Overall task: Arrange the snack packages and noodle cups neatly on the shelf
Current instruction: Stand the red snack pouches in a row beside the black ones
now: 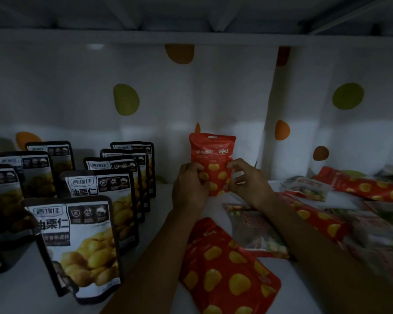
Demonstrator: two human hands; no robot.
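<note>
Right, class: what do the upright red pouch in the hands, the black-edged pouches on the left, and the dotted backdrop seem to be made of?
The upright red snack pouch with yellow spots looks like thin, flexible plastic film with a flat sealed top. The standing black-edged white pouches look like glossier film, judging by the faint sheen. The white backdrop with coloured dots appears to be cloth, since it hangs in soft folds.

black chestnut pkgs (77, 243) x9 | red pkgs (210, 163) x4+ | hands x2

A: The red chestnut pouch (211, 159) looks like smooth plastic film, faintly glossy; the black-and-white chestnut pouches (77, 243) too, with a slight sheen.

B: The dotted backdrop (191, 98) reads as soft matt cloth, creased; the shelf (159, 200) is smooth and white.
</note>
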